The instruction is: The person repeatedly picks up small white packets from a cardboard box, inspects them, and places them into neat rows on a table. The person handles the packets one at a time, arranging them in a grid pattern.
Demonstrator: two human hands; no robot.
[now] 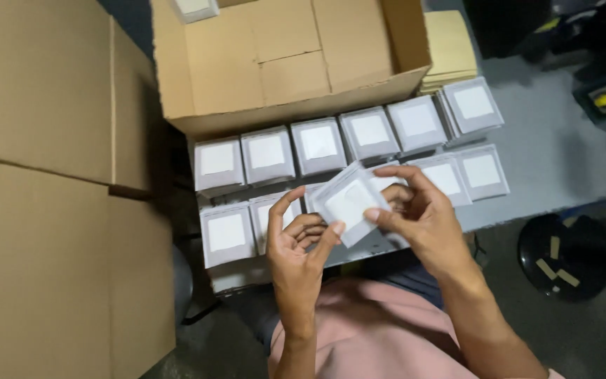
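Between both hands, above the surface's near edge, a small grey box [348, 202] with a white label is held tilted. Right hand [419, 214] pinches its right corner, thumb and fingers closed on it. Left hand [301, 245] pinches the lower left edge, index finger raised. Two rows of matching boxes [317, 147] on the pale surface [555, 154]; open cardboard carton [282, 63] behind.

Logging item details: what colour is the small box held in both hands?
Grey with a white square panel, shown in the head view: small box.
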